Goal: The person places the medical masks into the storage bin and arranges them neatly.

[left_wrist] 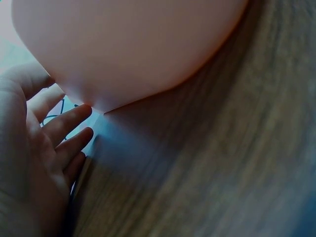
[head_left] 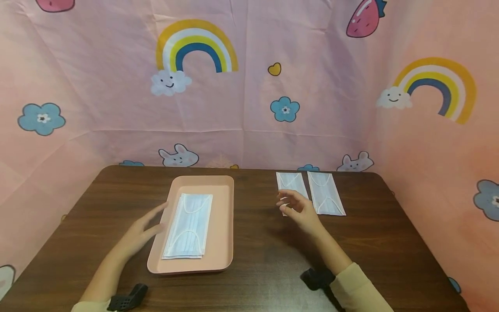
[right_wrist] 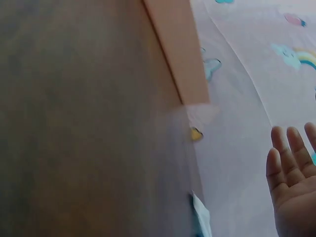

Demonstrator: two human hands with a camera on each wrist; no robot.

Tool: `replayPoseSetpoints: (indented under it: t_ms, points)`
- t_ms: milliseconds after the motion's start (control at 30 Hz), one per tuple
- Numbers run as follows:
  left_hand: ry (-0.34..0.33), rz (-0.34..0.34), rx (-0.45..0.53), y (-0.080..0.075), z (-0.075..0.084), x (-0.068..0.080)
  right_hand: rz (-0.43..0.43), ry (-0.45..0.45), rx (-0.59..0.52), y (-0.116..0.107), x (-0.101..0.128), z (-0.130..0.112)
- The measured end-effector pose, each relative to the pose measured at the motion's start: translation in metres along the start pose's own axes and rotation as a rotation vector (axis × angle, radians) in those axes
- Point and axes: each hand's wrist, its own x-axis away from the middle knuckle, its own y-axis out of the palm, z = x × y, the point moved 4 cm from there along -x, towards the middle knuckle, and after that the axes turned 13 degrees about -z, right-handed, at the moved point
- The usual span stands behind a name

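A pink tray [head_left: 220,225] lies on the left half of the table, holding a small stack of light blue face masks [head_left: 189,225] with white ear loops. My left hand [head_left: 136,234] is at the tray's left edge, fingertips right at the rim; the left wrist view shows its fingers extended beside the tray wall [left_wrist: 128,49]. Over to the right, my right hand [head_left: 302,212] hovers with relaxed fingers, nothing held. It partly hides one face mask [head_left: 292,182] on the table. A second face mask [head_left: 326,195] lies just right of that one.
The dark wooden table [head_left: 257,251] reaches back to a pink fabric backdrop [head_left: 253,108] printed with rainbows, flowers and rabbits. The fabric also encloses both sides. A black wrist device [head_left: 127,298] sits on the left wrist, and another black device [head_left: 317,278] on the right.
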Motion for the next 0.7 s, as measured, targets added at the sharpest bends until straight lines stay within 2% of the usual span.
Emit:
replayPoseSetpoints:
  t_ms: [467, 700]
  points:
    - [-0.017, -0.004, 0.002, -0.002, 0.003, 0.001, 0.236, 0.061, 0.114, -0.067, 0.012, -0.001]
    - [-0.03, 0.004, -0.005, -0.001, 0.005, -0.001, 0.284, 0.149, 0.155, -0.093, 0.02, -0.011]
